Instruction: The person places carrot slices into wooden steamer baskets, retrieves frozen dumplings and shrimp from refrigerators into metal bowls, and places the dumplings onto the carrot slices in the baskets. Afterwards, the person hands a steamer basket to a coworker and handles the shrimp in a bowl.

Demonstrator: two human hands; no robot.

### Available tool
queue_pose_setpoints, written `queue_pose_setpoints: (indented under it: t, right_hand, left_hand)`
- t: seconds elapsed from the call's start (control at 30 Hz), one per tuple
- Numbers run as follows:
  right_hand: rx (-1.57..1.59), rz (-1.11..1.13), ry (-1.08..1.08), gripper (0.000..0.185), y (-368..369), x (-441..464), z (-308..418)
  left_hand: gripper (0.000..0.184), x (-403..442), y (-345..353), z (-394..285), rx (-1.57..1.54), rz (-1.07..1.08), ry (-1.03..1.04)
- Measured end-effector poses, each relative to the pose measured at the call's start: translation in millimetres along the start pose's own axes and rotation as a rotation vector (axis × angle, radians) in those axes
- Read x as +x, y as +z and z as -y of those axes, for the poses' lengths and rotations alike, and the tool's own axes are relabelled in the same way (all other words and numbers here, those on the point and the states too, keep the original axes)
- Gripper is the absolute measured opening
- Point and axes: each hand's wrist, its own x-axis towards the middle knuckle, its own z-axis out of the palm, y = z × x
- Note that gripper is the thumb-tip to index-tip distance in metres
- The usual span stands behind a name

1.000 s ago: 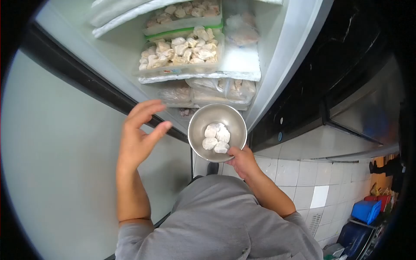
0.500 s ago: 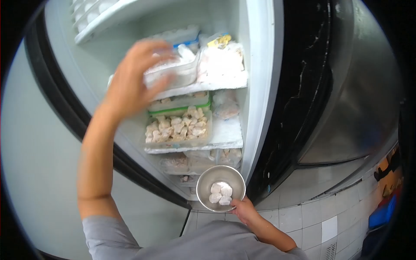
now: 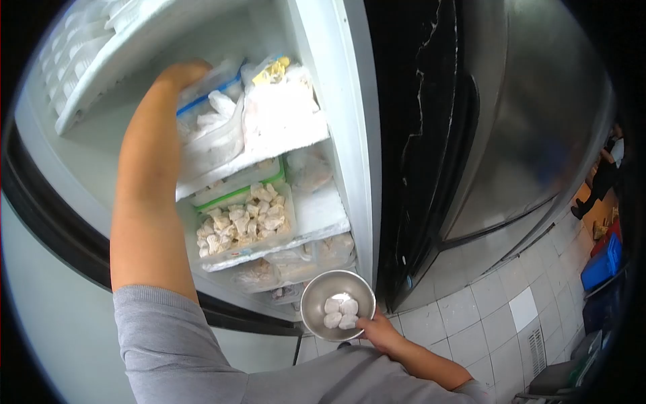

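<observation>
My right hand (image 3: 379, 332) grips the rim of a round steel bowl (image 3: 311, 306), which holds several whitish, floury-looking pieces (image 3: 340, 307). My left hand (image 3: 191, 71) reaches deep into the upper shelf of an open upright freezer. Its fingers are hidden at the back, by a translucent container with a blue rim (image 3: 214, 95). In front of that stands a clear plastic tub (image 3: 222, 143) with white bags in it. A frosty white package (image 3: 277, 111) lies to its right. One shelf down, an open tub (image 3: 288, 225) is heaped with pale, coated pieces of food.
A green-rimmed container (image 3: 232, 195) sits behind the heaped tub, with a bagged item (image 3: 308, 168) on its right. Lower shelves hold more plastic bags (image 3: 296, 259). A steel cabinet door (image 3: 531, 135) is to the right. Far right are a blue bin (image 3: 602, 262) and another person (image 3: 599, 175).
My left hand has gone from above the clear tub to the back of the upper shelf. The view has turned, shifting the freezer leftward. My right hand still holds the bowl.
</observation>
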Motion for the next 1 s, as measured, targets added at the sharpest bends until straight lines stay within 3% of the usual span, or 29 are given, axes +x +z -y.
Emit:
queue_pose_setpoints:
  t: [0.33,0.43,0.53,0.6,0.7,0.73,0.8,0.87,0.9,0.93,0.97,1.0]
  right_hand:
    - [0.037,-0.039,0.000,0.070,-1.7,-23.5,4.9]
    - [0.033,-0.053,-0.001,0.070,-4.5,-29.2,2.9]
    - [0.038,-0.036,0.026,0.069,-11.6,-28.6,-2.8]
    - [0.072,-0.021,0.041,0.072,-17.0,-22.2,-13.5]
    - [0.084,0.006,0.058,0.076,-24.5,-21.0,-18.5]
    - [0.072,0.018,0.052,0.077,-25.1,-20.0,-19.1]
    - [0.079,0.012,0.061,0.077,-28.3,-10.0,-29.9]
    - [0.108,0.004,0.096,0.077,-23.8,-12.8,-26.7]
    - [0.095,0.019,0.114,0.077,-24.4,-10.7,-30.0]
    - [0.110,0.036,0.128,0.063,-25.6,-5.7,-34.0]
    - [0.123,0.056,0.137,0.050,-25.0,-1.7,-35.2]
    - [0.105,0.075,0.144,0.050,-21.6,-3.2,-31.0]
  left_hand:
    - [0.041,18.8,2.2,6.4,-0.114,-0.062,0.073]
    - [0.039,0.4,-0.3,-2.8,-0.013,-0.169,0.106]
    - [0.039,1.2,2.9,0.0,-0.137,-0.254,0.100]
    - [0.038,-7.1,0.9,-7.6,-0.012,-0.528,0.115]
    - [0.036,-21.0,-11.5,-22.3,-0.041,-0.660,0.105]
    - [0.036,-45.8,-18.6,-41.4,-0.038,-0.649,0.096]
    - [0.033,-135.6,-23.8,-96.3,0.037,-0.864,0.086]
    - [0.020,-195.3,-12.2,-115.1,-0.268,-1.092,0.309]
    - [0.024,-225.6,-0.5,-108.0,-0.338,-1.070,0.303]
    - [0.030,-260.2,15.2,-101.1,-0.407,-1.053,0.297]
    - [0.028,-295.7,49.2,-116.4,-0.616,-0.969,0.417]
    - [0.027,-331.1,83.2,-131.6,-0.841,-0.873,0.530]
